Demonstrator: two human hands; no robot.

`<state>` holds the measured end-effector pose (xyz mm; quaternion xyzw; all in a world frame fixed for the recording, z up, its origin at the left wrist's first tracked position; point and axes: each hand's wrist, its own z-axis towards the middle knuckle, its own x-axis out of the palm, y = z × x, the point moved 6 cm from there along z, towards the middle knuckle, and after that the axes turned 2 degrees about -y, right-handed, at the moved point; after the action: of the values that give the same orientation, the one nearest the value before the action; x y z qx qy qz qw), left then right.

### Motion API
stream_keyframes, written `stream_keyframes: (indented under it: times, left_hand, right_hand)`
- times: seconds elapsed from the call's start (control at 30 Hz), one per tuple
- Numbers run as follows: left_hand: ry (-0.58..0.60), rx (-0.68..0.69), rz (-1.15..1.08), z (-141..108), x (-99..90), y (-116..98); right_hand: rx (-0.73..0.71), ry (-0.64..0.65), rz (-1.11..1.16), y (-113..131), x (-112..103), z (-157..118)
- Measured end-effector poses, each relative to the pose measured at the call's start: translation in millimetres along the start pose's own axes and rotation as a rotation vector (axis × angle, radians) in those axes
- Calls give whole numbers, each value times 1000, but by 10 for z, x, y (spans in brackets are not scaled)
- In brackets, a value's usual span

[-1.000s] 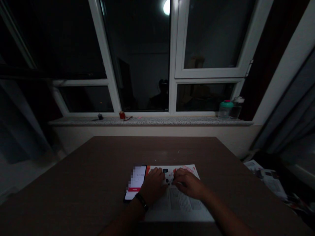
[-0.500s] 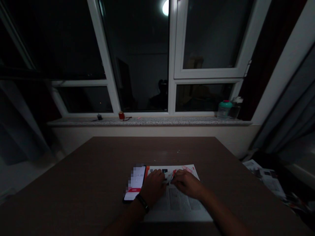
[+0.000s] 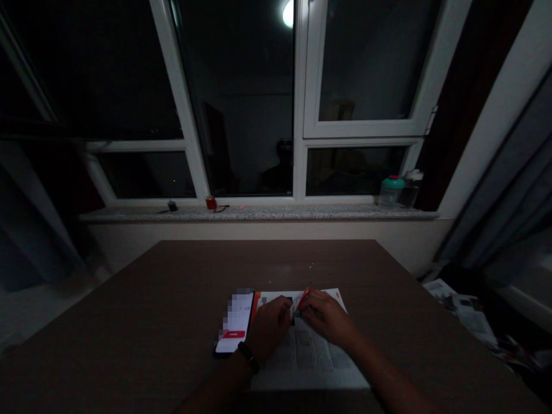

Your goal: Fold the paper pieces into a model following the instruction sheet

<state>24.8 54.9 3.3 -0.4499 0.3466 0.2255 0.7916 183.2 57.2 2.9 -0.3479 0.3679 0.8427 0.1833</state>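
A printed white sheet lies on the brown table, with both my hands over its upper part. My right hand is closed on a small red and white piece, pinched at the fingertips. Just left of that piece is my left hand, its fingers bent and the thumb close to them; whether it grips the piece's edge is too dark to tell. A dark band circles my left wrist. Beside my left hand a phone with a lit screen lies at the sheet's left edge.
Small white bits dot the table beyond the sheet. Along the window sill stand a red jar, a small dark object and a green-lidded bottle. Papers lie beyond the table's right edge.
The red and white piece now stands more upright at my right fingertips. My left fingers have drawn slightly away from it, and the view has shifted a little.
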Motion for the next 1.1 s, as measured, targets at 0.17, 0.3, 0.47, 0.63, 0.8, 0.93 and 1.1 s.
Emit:
stream_keyframes:
  times: [0.17,0.3,0.47,0.63,0.8,0.93,1.1]
  left_hand:
    - [-10,-96,-250,17,29,59]
    - [44,-121,-220,10,93,122]
    - [105,-95,-107,-16,147,162]
    - [83,-106,19,-18,139,202]
    - [48,-115,77,-14,126,228]
    - [61,-89,36,-8,130,220]
    - [30,-88,-63,8,116,212]
  right_hand:
    - [75,-105,-5,-47,-52,-2]
    - [86,-28,-4,-80,41,-6]
    - [99,66,14,-96,151,-12]
    - [218,31,-37,-181,166,-28]
    - [320,1,-78,-268,157,-50]
    - [299,-34,-21,-267,164,-33]
    - [297,-52,88,-286,195,-27]
